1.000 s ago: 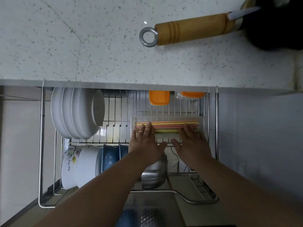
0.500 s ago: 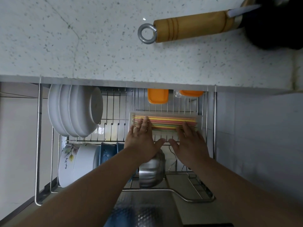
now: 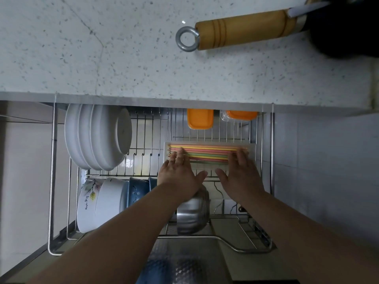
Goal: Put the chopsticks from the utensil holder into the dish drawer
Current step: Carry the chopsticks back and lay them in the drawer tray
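Several coloured chopsticks, yellow, pink and green, lie side by side in a shallow white tray inside the pulled-out wire dish drawer. My left hand lies flat with its fingertips on the left ends of the chopsticks. My right hand lies flat with its fingertips on their right ends. Both hands have fingers spread and grip nothing. No utensil holder is in view.
White bowls stand in the drawer's left rack, with white and blue bowls nearer me and a steel bowl under my left wrist. Orange-lidded containers sit at the back. A wooden pan handle overhangs the speckled counter.
Both hands stay flat on the chopsticks, barely shifting. The view has moved slightly, so the drawer appears a little higher in the frame.
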